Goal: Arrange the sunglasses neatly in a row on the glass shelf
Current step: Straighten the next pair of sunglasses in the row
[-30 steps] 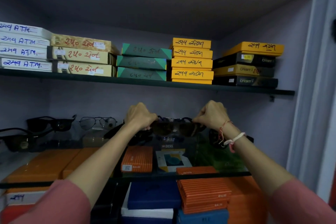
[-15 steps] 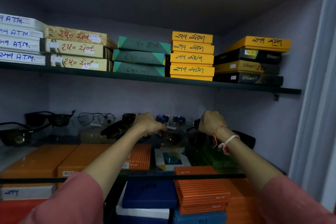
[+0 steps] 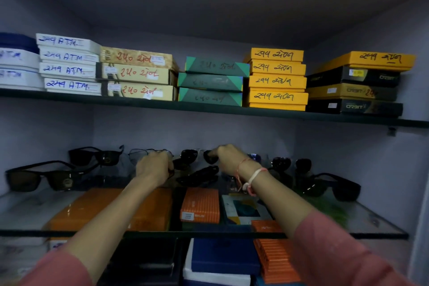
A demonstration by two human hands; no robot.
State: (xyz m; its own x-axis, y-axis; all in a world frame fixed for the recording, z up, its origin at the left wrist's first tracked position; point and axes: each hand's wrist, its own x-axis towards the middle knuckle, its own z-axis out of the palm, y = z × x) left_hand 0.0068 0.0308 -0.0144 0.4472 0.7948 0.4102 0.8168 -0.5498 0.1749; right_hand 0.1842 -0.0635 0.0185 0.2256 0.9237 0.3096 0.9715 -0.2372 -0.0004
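The glass shelf carries several pairs of sunglasses. My left hand and my right hand each grip one end of a dark-lensed pair of sunglasses, held low near the back of the shelf. In front of it lies another dark pair. To the left sit a large black pair, a second black pair and a thin wire-framed pair. To the right stand a round dark pair and a big black pair. Blue lenses peek out behind my right wrist.
The upper shelf holds stacks of white, beige, green, yellow and black boxes. Orange boxes and a patterned box show through the glass from below. Walls close the shelf at the back and on both sides.
Both hands have carried the dark sunglasses from mid-air down and back towards the rear of the glass shelf. The camera view has shifted to the left.
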